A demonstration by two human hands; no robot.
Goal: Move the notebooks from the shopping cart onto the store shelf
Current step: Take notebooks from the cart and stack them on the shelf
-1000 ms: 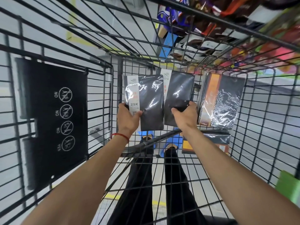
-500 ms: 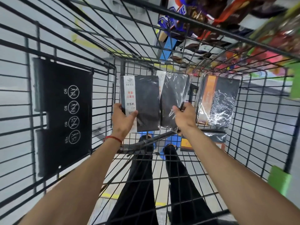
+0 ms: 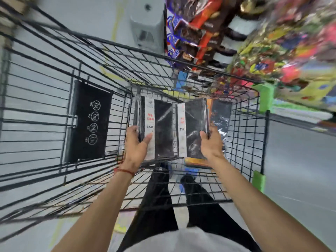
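Head view, looking down into a black wire shopping cart (image 3: 45,99) between 2 bare forearms. On the cart's left wall hangs a flat black placard (image 3: 89,122) printed with 4 round white symbols.

The left hand (image 3: 136,144), with a red string bracelet (image 3: 125,171) at the wrist, grasps the left pack of black notebooks (image 3: 160,124). Its thumb is pressed on the pack's white label strip and its fingers are wrapped behind. Just beside it, the right pack of black notebooks (image 3: 194,128) is gripped by the right hand (image 3: 211,144) in the same way, thumb in front and fingers curled round the right edge. Both packs stand upright inside the basket, near its far end.

They look flat, stiff and fairly light. Their glossy clear wrap is probably slippery, and each pack seems to hold several books that could slide apart. A firm pinch low on the long edge, squeezing the whole thickness, seems safest.

Behind the right hand, an orange-and-black notebook (image 3: 221,110) leans on the far mesh, and a second orange-and-black notebook (image 3: 198,163) lies flat on the cart floor. Green plastic bumpers (image 3: 265,99) cap the right corners.

To the upper right, a crowded store shelf (image 3: 200,24) of bright snack packets stands close to the cart, badly blurred. Pale grey floor (image 3: 300,151) shows around and under it.
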